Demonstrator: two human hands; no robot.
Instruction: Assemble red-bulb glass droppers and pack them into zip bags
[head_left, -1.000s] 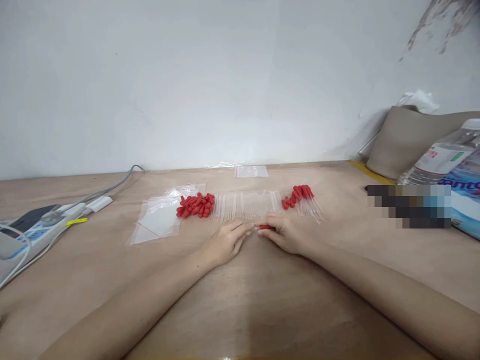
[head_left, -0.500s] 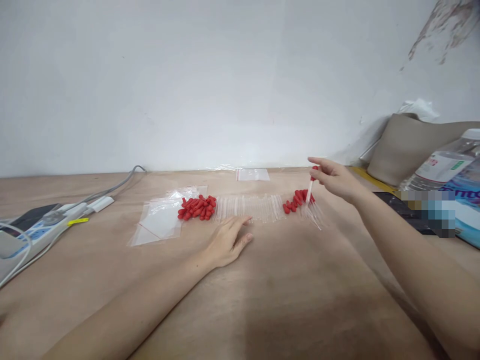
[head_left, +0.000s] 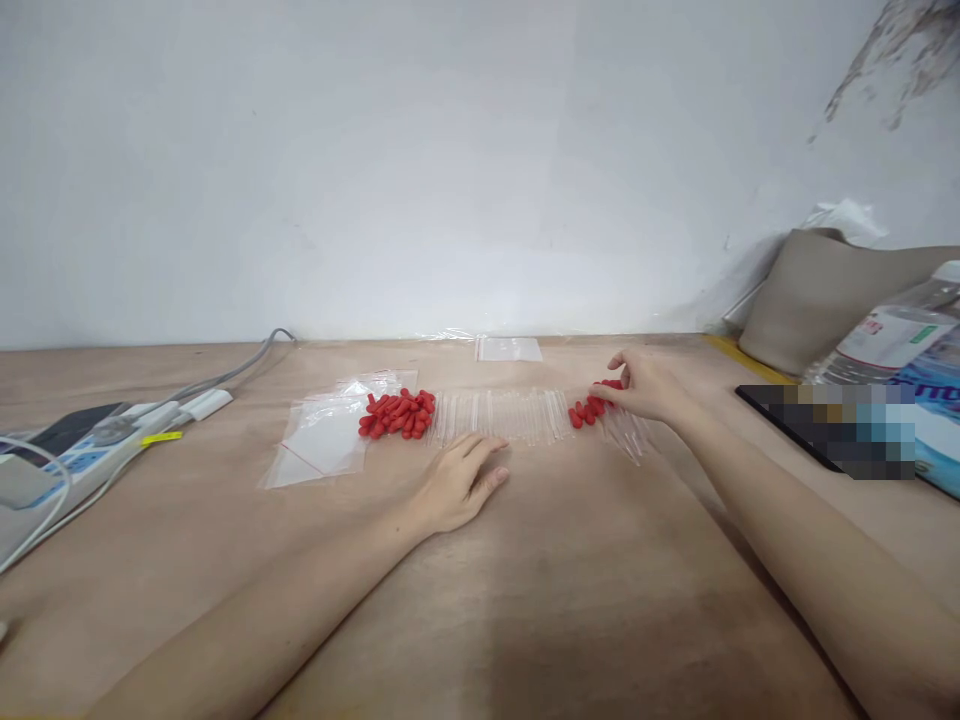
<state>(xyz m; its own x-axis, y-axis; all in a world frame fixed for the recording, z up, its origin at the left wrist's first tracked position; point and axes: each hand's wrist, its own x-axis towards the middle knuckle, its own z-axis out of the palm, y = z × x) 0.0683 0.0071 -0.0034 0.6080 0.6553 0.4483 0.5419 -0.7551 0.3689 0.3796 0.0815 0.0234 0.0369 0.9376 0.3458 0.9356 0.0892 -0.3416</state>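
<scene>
My left hand (head_left: 461, 485) lies on the table with its fingers loosely stretched, their tips by the near ends of a row of clear glass tubes (head_left: 517, 415). It holds nothing. To the left of the row is a heap of loose red rubber bulbs (head_left: 397, 413). On the right, my right hand (head_left: 645, 385) is low over a small pile of droppers (head_left: 626, 436), thumb and forefinger apart around some red bulbs (head_left: 585, 412). The droppers' clear tips point toward me. My palm hides part of this pile, and no dropper stands raised in my fingers.
Clear zip bags (head_left: 322, 440) lie left of the bulb heap, another bag (head_left: 510, 349) by the wall. At far left is a power strip (head_left: 97, 455) with cables. On the right are a dark flat device (head_left: 787, 430), partly blurred out, a plastic bottle (head_left: 892, 325) and a grey-brown object (head_left: 795, 300).
My right hand has come down; the dropper it held upright is now down among the pile, and the fingers have parted. My left hand has stayed in place. The view shifted slightly.
</scene>
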